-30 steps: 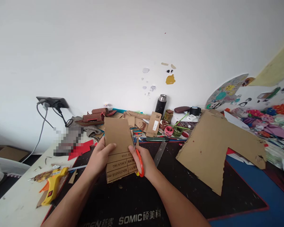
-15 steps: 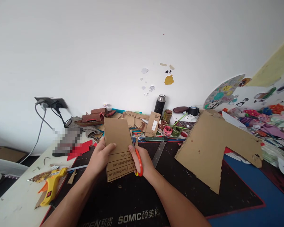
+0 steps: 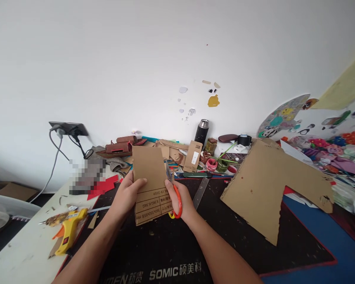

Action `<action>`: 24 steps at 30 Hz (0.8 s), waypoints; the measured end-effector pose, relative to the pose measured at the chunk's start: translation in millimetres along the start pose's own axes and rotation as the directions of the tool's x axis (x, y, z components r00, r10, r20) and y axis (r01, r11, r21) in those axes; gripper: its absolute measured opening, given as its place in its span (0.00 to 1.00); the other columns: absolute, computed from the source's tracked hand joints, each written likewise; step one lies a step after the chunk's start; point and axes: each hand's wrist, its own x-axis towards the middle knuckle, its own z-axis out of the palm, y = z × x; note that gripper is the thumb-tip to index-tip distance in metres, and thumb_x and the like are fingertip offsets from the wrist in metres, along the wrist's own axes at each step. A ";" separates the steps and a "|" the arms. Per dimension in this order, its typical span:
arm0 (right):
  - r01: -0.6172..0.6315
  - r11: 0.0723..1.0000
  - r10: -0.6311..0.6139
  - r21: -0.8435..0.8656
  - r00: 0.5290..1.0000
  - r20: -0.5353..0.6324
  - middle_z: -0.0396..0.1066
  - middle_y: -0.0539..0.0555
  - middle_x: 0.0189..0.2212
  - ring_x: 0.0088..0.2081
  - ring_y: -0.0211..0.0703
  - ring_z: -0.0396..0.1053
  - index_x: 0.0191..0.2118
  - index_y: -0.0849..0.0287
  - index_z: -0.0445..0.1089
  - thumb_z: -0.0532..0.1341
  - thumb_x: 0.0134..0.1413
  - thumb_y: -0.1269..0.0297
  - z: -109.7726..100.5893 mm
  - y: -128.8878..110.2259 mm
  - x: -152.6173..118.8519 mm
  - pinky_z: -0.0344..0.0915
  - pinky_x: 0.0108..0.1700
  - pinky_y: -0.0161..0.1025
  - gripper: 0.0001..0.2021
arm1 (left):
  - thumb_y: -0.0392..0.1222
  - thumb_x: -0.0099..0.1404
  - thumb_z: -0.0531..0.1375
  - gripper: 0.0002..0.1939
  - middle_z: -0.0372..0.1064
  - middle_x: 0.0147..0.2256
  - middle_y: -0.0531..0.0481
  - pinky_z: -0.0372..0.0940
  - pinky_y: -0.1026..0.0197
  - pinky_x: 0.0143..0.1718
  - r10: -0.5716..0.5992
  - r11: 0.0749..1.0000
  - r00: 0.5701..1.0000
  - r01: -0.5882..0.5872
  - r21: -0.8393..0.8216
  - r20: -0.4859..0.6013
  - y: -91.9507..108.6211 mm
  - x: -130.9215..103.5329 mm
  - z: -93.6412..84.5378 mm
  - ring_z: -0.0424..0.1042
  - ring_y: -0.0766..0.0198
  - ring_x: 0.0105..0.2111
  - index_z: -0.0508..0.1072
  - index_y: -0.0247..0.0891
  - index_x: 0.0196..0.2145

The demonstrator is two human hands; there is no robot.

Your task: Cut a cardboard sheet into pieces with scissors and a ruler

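Observation:
A rectangular piece of brown cardboard (image 3: 149, 165) with printed lines on its lower part is held up over the black mat (image 3: 142, 252). My left hand (image 3: 128, 193) grips its left edge, thumb lying across the front and fingers behind. On the right side, my right hand (image 3: 182, 199) is closed around scissors (image 3: 178, 203) with orange-red handles. Their blades point away from me along the cardboard's right edge; the exact contact there is hard to make out. The right fingertips are at that same edge.
A large cut cardboard sheet (image 3: 254, 185) lies at right. Left is a yellow glue gun (image 3: 71, 232) near red paper (image 3: 102, 187). A metal ruler (image 3: 200, 193), a green cutter knife (image 3: 195, 174), small paint jars (image 3: 212, 164) and a black thermos (image 3: 201, 132) stand or lie toward the wall.
The view has shifted slightly, so everything sits a little further right. Both hands keep their hold; the scissor blades show a bit more beside the cardboard's right edge.

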 end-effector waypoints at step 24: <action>0.003 0.917 -0.040 0.398 0.996 0.085 0.59 0.41 0.14 0.11 0.32 0.55 0.25 0.56 0.62 0.67 0.54 0.29 -15.0 -1.0 12.8 0.51 0.13 0.31 0.32 | 0.58 0.49 0.77 0.24 0.83 0.32 0.44 0.75 0.56 0.31 -0.122 0.983 0.991 0.114 -0.142 -0.046 -18.0 20.2 -3.0 0.83 0.49 0.33 0.80 0.38 0.35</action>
